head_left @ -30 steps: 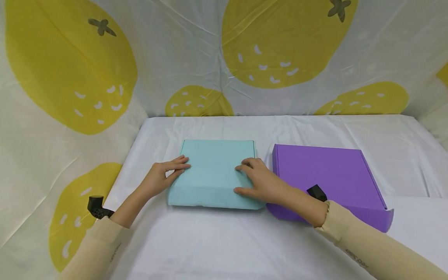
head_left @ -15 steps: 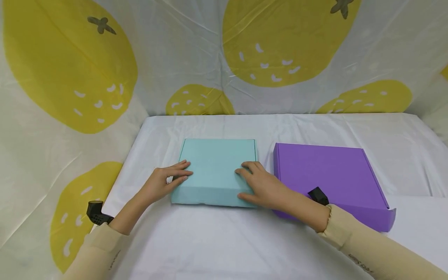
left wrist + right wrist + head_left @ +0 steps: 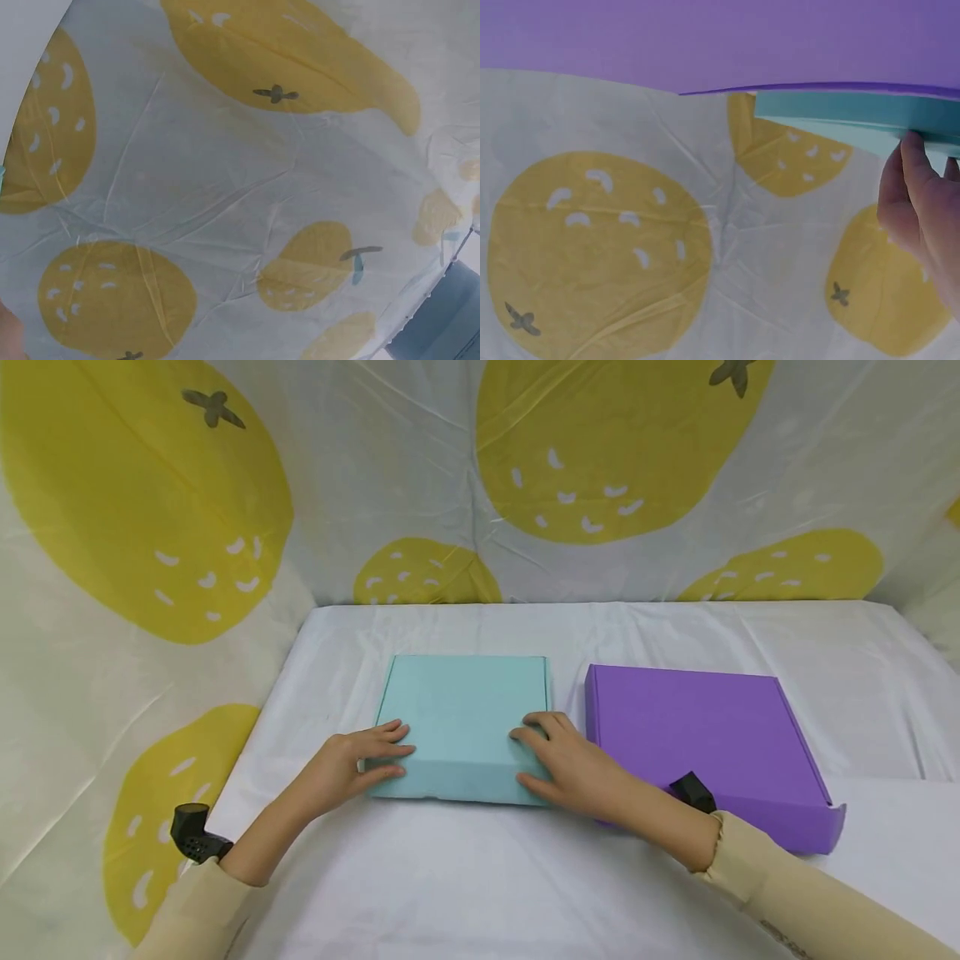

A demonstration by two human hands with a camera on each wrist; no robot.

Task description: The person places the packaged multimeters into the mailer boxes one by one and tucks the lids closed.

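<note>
A flat light-teal cardboard box lies with its lid down on the white-covered table, left of centre in the head view. My left hand rests at its left front corner, fingers stretched onto the lid and thumb near the front edge. On the opposite side, my right hand lays slightly bent fingers over the right edge, thumb by the front right corner. The right wrist view shows the fingers of that hand against the teal box. Only a sliver of my left hand enters the left wrist view.
A larger purple box lies to the right, its front flap sticking out at the right corner; my right forearm crosses over it. White cloth covers the table. A lemon-print curtain hangs behind and at the left.
My left hand has slid toward me along the teal box's left side. My right hand has shifted slightly right and nearer. The teal front flap's right corner, sticking out before, no longer shows there.
</note>
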